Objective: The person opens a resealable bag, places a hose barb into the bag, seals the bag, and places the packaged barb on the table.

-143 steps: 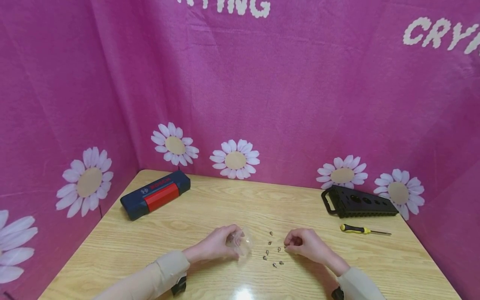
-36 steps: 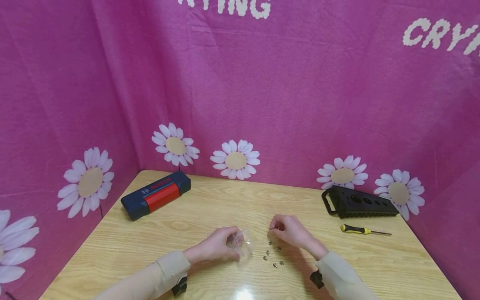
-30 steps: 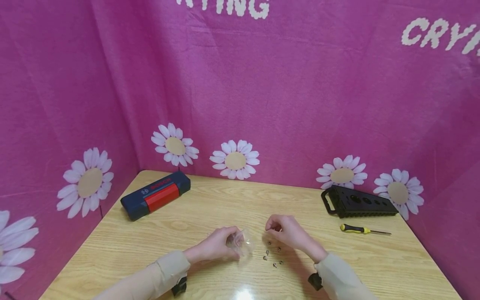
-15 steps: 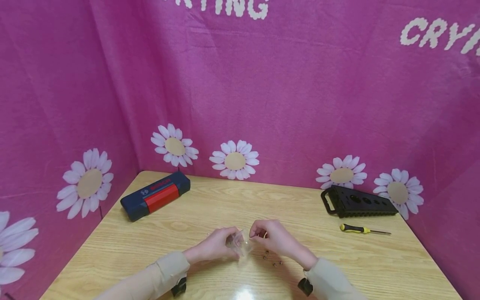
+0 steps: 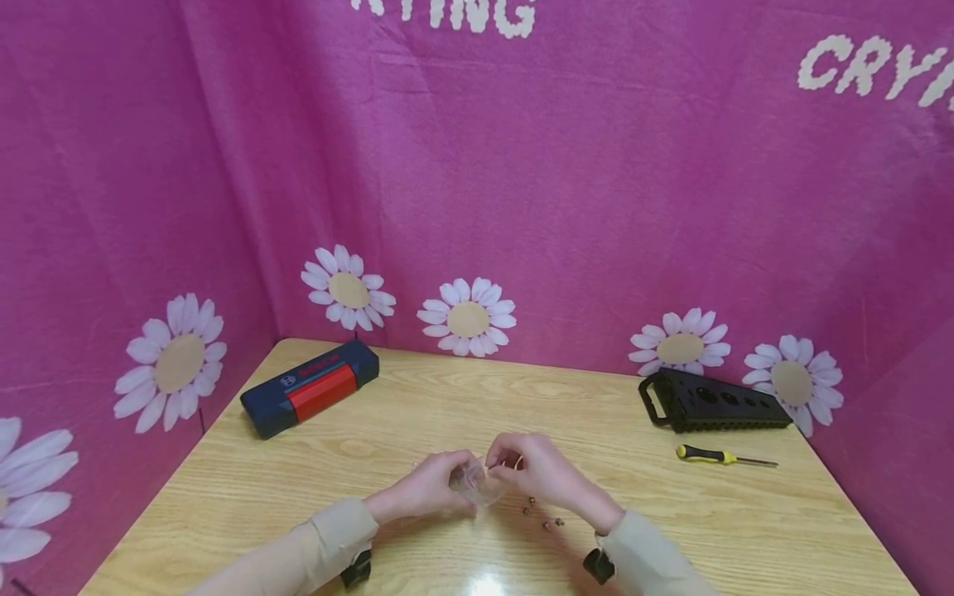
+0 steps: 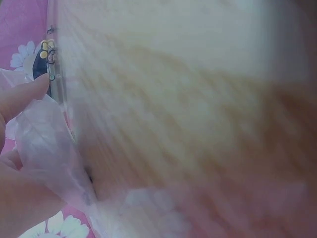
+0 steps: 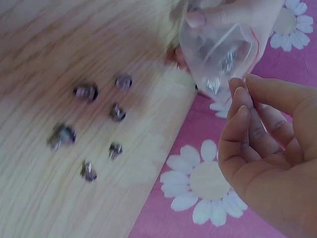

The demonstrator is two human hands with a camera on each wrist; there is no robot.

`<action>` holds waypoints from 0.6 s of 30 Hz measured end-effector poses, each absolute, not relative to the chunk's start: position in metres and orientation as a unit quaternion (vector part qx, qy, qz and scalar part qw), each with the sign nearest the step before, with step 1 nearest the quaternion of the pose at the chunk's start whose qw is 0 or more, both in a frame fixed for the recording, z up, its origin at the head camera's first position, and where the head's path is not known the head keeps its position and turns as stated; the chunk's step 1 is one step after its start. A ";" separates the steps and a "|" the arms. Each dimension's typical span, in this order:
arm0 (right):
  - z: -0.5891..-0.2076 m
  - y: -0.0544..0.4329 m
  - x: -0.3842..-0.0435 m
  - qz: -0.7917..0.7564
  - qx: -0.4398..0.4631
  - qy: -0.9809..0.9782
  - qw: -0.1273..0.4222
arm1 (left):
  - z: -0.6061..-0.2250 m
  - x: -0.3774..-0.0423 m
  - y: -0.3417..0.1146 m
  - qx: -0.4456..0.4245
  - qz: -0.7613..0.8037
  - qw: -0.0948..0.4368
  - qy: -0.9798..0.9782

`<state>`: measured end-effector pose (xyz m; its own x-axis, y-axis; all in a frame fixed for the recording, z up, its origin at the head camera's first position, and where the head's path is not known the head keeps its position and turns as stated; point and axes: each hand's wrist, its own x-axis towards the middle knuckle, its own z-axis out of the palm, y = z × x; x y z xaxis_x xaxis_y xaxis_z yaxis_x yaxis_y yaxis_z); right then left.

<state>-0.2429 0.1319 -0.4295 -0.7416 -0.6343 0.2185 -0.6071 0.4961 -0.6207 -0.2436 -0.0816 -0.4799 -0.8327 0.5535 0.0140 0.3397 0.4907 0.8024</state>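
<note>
My left hand (image 5: 431,487) grips a clear plastic bag (image 7: 213,57) with a red line along its mouth, held open toward the right. At that mouth, the thumb and forefinger of my right hand (image 5: 542,472) are pinched together; the small metal screw picked up earlier is hidden by the fingertips. In the right wrist view, several shiny screws (image 7: 85,92) lie scattered on the wooden table, beside and below the bag. Part of this group is covered by my right hand in the head view, where a few screws (image 5: 546,525) show.
At the back left lies a dark blue and red Bosch case (image 5: 311,387). A black tool holder with a handle (image 5: 715,401) is at the back right, with a yellow and black screwdriver (image 5: 723,456) in front. A pink flowered cloth (image 5: 477,182) hangs behind the table (image 5: 432,389).
My right hand has picked the farthest screw off the table and moved left with it to the bag's mouth. Another screw near it is also gone. My left hand has stayed put.
</note>
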 end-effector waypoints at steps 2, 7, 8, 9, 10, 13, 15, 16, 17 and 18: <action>-0.429 0.138 -0.244 -0.349 -0.353 0.868 0.011 | -0.480 -0.244 -0.081 0.263 0.436 0.121 0.852; -0.430 0.160 -0.250 -0.346 -0.334 0.877 -0.002 | -0.481 -0.243 -0.079 0.265 0.445 0.119 0.847; -0.430 0.165 -0.251 -0.346 -0.330 0.879 -0.005 | -0.481 -0.243 -0.079 0.265 0.445 0.120 0.847; -0.432 0.171 -0.251 -0.344 -0.326 0.880 -0.008 | -0.481 -0.243 -0.079 0.265 0.447 0.121 0.846; -0.433 0.176 -0.252 -0.342 -0.323 0.882 -0.009 | -0.481 -0.243 -0.079 0.263 0.447 0.123 0.846; -0.439 0.192 -0.254 -0.342 -0.314 0.886 0.000 | -0.481 -0.242 -0.079 0.259 0.448 0.127 0.846; -0.443 0.201 -0.254 -0.342 -0.308 0.888 0.014 | -0.481 -0.242 -0.079 0.260 0.448 0.126 0.846; -0.445 0.205 -0.254 -0.341 -0.306 0.889 0.020 | -0.481 -0.242 -0.079 0.258 0.447 0.127 0.847; -0.446 0.208 -0.254 -0.341 -0.303 0.890 0.028 | -0.481 -0.242 -0.079 0.260 0.447 0.124 0.847; -0.448 0.212 -0.254 -0.341 -0.301 0.890 0.035 | -0.482 -0.242 -0.079 0.261 0.446 0.123 0.847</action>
